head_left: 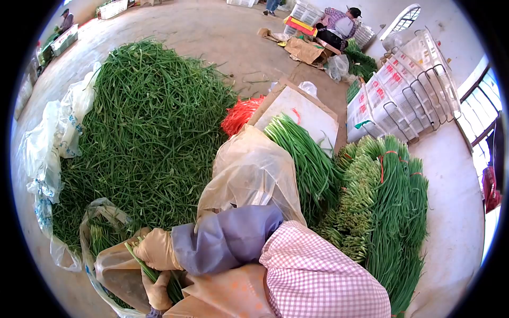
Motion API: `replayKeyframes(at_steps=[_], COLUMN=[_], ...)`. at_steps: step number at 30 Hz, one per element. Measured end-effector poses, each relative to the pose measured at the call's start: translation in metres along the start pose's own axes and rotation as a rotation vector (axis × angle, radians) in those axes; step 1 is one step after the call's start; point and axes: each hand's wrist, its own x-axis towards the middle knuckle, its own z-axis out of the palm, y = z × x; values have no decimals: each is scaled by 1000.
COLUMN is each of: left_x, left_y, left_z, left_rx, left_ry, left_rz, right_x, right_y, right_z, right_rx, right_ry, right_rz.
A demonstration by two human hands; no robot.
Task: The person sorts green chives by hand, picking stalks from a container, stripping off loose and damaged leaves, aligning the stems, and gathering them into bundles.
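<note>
My left hand (158, 292), in a tan glove, is low in the head view, closed around a small bunch of garlic chives (148, 269). Just above it is my right hand (158, 250), also gloved, reaching across from the right in a purple sleeve cover. Its fingers are closed on the pale stem ends of the same bunch. Beneath both hands is a plastic bag (114, 270) with more chives (99, 237) in it. Loose chives (305, 153) lie to the right of my covered knee, and tied bundles of chives (392, 196) stand further right.
A large heap of loose green leaves (154, 116) fills the left, edged by plastic sheeting (58, 135). Red ties (241, 115) lie beside a white board (294, 108). White crates (403, 87) stand at the right. Another person (339, 25) sits at the back.
</note>
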Motion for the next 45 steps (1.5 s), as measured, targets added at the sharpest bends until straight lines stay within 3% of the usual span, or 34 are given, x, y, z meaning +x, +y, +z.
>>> replayKeyframes(at_steps=[4,7,8,9,12,15,16,18,19,20,22,26,35,42,45], left_x=[-6,-9,-10,-11,-12,-14,-16,-17,-19,-15,-16,-23,-12,-11,-10], left_y=[9,12,15,16,19,24,26,34,37,34,32,30,35,40,46], left_z=[17,25,26,25,17,12,14,17,21,17,14,10,-1,4,11], left_rx=[5,30,34,29,13,-49,-97,-66,-37,-78,-165,-182,-320,-53,301], left_ry=[71,103,106,97,40,-58,-44,-58,-7,-38,-46,-61,32,-26,-19], left_rz=[10,16,16,2,-35,-23,2,-57,-3,-3,55,49,-123,-14,-59], right_x=[9,14,13,20,13,-18,-23,-13,-11,-15,-15,-4,10,9,8], right_y=[19,54,68,92,167,218,205,167,138,107,75,10,16,8,5], right_z=[18,-10,-33,-39,-100,-110,-93,-57,-40,-29,7,18,29,33,23], right_rx=[-78,-76,-212,187,621,-33,-22,704,1148,1384,1775,1988,1733,1831,1827], right_ry=[271,549,667,917,1179,921,795,471,182,29,-141,-114,119,96,90], right_rz=[-78,-66,1,63,261,671,591,601,583,519,176,178,187,274,302])
